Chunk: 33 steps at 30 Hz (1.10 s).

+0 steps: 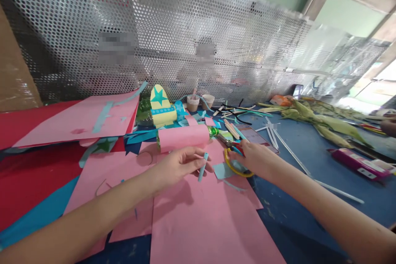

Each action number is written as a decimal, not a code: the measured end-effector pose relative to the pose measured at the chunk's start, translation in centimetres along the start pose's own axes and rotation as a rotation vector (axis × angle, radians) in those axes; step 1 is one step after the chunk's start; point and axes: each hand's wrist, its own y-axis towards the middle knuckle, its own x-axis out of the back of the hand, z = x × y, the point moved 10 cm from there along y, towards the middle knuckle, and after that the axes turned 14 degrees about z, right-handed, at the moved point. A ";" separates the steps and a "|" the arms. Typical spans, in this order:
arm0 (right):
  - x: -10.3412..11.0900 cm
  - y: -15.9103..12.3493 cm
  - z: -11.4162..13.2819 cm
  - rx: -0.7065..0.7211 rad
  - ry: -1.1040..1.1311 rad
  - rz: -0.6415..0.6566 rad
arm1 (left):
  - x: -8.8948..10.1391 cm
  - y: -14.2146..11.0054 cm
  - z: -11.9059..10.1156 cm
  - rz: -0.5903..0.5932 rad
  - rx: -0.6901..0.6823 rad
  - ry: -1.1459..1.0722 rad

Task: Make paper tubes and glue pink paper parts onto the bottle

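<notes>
My left hand (pixel 175 167) pinches a small light-blue rolled paper tube (pixel 202 170) between thumb and fingers, above a large pink paper sheet (pixel 201 222). To its right, my right hand (pixel 255 156) is closed at the handles of a pair of scissors (pixel 229 164) with a yellow loop and red parts; the fingertips are partly hidden. The dark blades point toward the green neck of a bottle wrapped in pink paper (pixel 184 137), which lies on its side beyond my left hand. A light-blue paper scrap (pixel 223 171) lies beside the yellow loop.
A yellow-wrapped bottle (pixel 163 116) with a star lies farther back, near two small cups (pixel 193 103). Pink and red sheets (pixel 83 117) are stacked left. On the blue table (pixel 297 206) are white sticks (pixel 292 152), corn husks (pixel 309 117) and a purple bottle (pixel 355 164). A perforated metallic screen (pixel 173 20) stands behind.
</notes>
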 end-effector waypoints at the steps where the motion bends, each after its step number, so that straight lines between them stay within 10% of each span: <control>1: 0.3 -0.3 0.8 0.030 0.014 -0.008 | 0.1 0.0 0.2 -0.004 0.007 -0.019; 11: 1.5 -3.7 8.9 0.667 0.886 0.052 | 1.4 -0.8 -1.2 -0.025 0.176 0.321; 33: 3.5 0.5 11.2 0.717 0.811 -0.225 | 6.8 -3.5 -6.1 -0.235 0.317 0.856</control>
